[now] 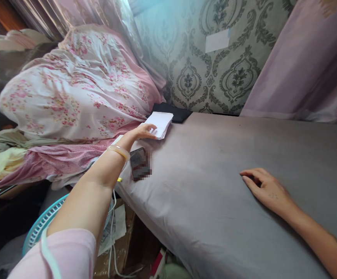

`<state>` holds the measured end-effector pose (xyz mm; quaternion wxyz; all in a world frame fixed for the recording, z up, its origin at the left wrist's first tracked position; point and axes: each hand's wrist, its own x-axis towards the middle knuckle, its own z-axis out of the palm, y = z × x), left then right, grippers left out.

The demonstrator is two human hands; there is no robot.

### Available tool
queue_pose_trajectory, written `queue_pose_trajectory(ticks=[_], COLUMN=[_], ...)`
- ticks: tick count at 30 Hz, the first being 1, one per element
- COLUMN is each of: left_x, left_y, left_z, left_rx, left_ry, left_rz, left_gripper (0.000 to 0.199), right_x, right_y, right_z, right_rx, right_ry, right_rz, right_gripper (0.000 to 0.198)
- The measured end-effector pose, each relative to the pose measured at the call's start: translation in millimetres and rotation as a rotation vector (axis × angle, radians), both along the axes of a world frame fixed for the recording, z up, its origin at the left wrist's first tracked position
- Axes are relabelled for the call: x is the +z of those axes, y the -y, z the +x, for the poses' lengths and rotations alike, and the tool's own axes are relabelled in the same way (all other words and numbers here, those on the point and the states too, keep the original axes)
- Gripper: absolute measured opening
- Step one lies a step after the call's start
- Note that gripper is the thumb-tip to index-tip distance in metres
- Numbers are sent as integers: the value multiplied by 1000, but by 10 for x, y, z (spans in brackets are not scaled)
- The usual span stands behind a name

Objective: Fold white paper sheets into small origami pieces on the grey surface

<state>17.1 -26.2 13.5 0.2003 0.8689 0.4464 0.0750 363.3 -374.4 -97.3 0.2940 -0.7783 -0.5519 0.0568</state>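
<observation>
stack of white paper sits at the far left part of the desk, which is covered in gray cloth; a flat black item shows just behind it, partly hidden by the paper. the left hand reaches the stack from its near left side, thumb and fingers spread apart over the paper; whether they grip any sheets, i cannot tell. a pale bracelet is around the left wrist. the right hand is well apart from the paper, over the right half of the desk, its fingers half curled and the tips of thumb and forefinger near each other with a small gap between.

a dark phone, partly pixelated, lies near the desk's left edge, just beside the left forearm. beyond that edge are floral fabric, heaped high, and a blue basket lower down. 1 white sheet is on the patterned wall.
</observation>
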Motion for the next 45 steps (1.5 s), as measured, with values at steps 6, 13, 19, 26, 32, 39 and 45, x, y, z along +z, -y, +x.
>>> queue_pose_trajectory(ticks=[6,13,19,26,32,39,45], left_x=[20,31,-80,-364,-653,-599,-627], left_y=[-48,12,285,1477,2703,2988,2288], left_z=[-19,-15,347,1278,1892,1899,1741], left_rx=[-34,-55,158,-484,-919,-906,-354], left_ry=[-34,72,287,71,-40,90,458], left_rz=[-25,13,513,738,691,358,-55], left_gripper=[86,54,33,19,13,28,27], right_x=[0,14,30,2,143,305,278], right_y=[13,2,-1,31,271,439,421], right_z=[8,-24,-47,-66,-93,51,99], right_rx=[27,8,-8,-9,-49,312,250], right_ry=[-2,-5,3,-1,186,286,260], right_rz=[-5,-22,-24,91,99,-83,-115], right_gripper=[32,30,28,31,54,32,41])
